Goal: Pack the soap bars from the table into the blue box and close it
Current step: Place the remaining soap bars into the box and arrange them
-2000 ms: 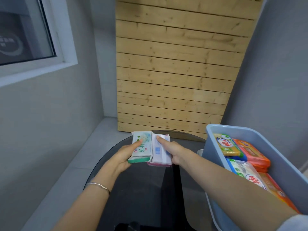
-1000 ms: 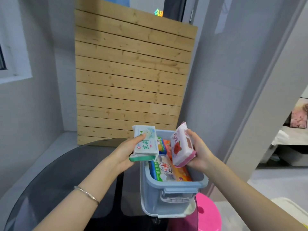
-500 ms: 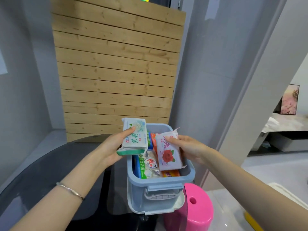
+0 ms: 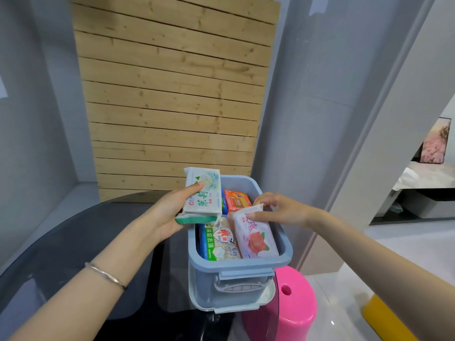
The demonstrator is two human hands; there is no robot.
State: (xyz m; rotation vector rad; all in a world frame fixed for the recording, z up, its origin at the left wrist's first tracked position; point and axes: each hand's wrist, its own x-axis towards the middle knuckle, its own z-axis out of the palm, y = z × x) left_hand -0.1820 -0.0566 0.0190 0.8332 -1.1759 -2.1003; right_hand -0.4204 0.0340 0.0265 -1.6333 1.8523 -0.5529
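Since half a second ago, the white-and-pink rose-printed soap pack [image 4: 253,236] has dropped lower and now lies tilted inside the light blue plastic box [image 4: 240,286], on its right side.

From the head camera I see my right hand [image 4: 278,209] with fingertips pinched on that pack's far end, the rest of the hand loosely spread. My left hand [image 4: 170,215] is closed around a white-and-green wrapped soap bar [image 4: 203,195], thumb on its face, holding it above the box's left rim. Inside the box, an orange soap pack [image 4: 237,200] lies at the far end and a green-and-white pack [image 4: 219,241] nearer me. The box sits at the edge of the dark glass table [image 4: 73,242], with a pink plastic stool [image 4: 293,308] just beside it.
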